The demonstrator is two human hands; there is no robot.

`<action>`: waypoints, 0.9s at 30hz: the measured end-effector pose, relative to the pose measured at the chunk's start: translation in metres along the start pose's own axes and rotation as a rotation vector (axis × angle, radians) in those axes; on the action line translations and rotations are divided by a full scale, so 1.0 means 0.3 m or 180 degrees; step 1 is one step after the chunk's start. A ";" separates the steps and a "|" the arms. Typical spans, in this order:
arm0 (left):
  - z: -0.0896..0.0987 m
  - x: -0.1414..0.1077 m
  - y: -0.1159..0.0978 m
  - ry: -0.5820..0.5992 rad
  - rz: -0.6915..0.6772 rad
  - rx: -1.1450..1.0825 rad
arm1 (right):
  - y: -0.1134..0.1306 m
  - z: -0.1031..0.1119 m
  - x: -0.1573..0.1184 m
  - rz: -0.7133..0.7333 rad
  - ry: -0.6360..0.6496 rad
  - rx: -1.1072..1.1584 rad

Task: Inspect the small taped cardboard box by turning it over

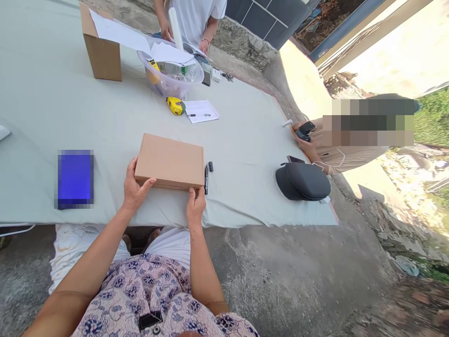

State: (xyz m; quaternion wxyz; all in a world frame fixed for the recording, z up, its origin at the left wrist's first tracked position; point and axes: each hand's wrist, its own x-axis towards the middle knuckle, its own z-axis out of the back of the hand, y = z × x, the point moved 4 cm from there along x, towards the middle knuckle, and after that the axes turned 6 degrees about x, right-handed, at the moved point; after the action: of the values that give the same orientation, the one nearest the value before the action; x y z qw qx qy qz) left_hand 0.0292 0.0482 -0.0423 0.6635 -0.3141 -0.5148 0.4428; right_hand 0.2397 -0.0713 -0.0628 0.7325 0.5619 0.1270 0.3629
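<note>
A flat closed cardboard box lies on the grey cloth-covered bench, near its front edge and just ahead of the person. The left hand grips the box's near left corner, the thumb lying over the top face and the fingers curled down along the left side. The right hand presses against the box's near right corner, fingers bunched together with the tips on the front edge.

Just beside the box on its right lies a black marker, and its cap sits apart from it, a little further right. Further right on the bench rests a dark grey case. A blurred blue rectangle lies well to the left of the box.

Toward the far side, a yellow tape measure sits next to a sheet of paper with a pen. Behind them stands a clear plastic tub full of papers and small items, and a taller open cardboard carton stands to its left.

A second person in a white shirt stands at the far edge of the bench. A third person at the right edge holds a dark device in both hands.
</note>
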 end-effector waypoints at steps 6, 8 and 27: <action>0.030 -0.049 0.047 0.0340 0.0055 0.0791 | 0.017 -0.006 0.000 0.0236 0.0107 -0.0403; 0.042 -0.073 0.059 0.0330 -0.0082 0.1168 | 0.022 -0.008 0.001 0.0273 0.0127 -0.0475; 0.150 -0.114 -0.166 -0.0728 -0.0974 0.1319 | 0.110 0.094 -0.081 0.0165 -0.0324 0.0378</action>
State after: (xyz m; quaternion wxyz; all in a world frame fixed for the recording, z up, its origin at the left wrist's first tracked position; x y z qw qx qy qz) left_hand -0.0037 -0.0052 -0.0005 0.7103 -0.0384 -0.5263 0.4659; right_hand 0.2265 -0.1049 -0.0286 0.6937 0.6252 0.0962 0.3445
